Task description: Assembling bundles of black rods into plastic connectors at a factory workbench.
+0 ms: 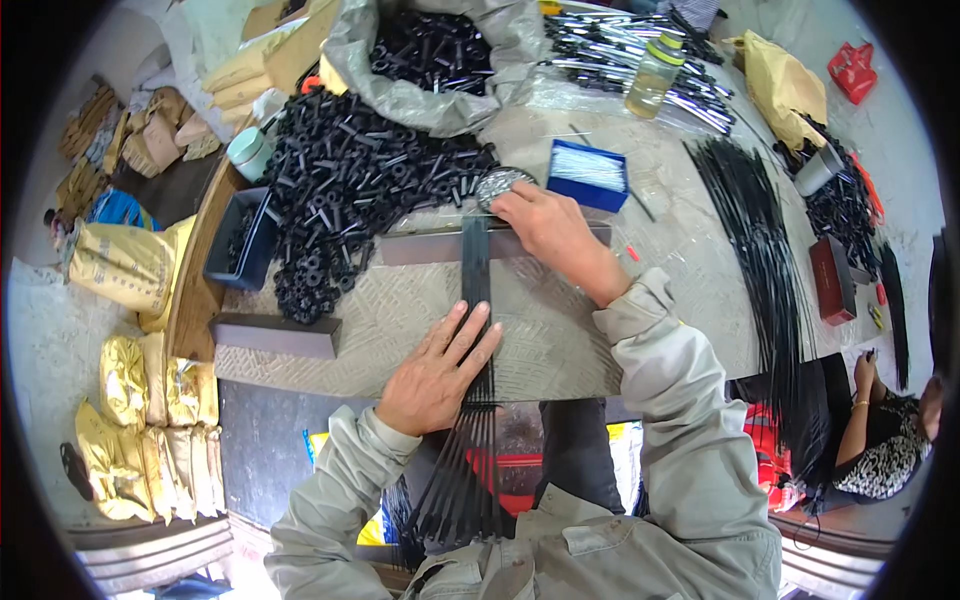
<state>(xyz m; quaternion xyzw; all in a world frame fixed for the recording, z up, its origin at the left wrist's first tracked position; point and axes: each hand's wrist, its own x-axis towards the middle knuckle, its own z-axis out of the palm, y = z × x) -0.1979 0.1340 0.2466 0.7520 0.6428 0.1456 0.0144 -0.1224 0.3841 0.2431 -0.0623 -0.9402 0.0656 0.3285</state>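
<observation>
Many thin black rods (476, 270) lie as one flat bundle across the grey bar (425, 248), pressed on the bar's near side by the left hand (428, 378), flat with spread fingers and gripping nothing. Their long axis runs roughly square to the bar, far ends just past it, near ends fanning out toward the person. Reaching over the bar, right of those far ends, the right hand (553, 232) has bent fingers at a round dish (481, 197) beyond it; I cannot tell whether they pinch anything.
</observation>
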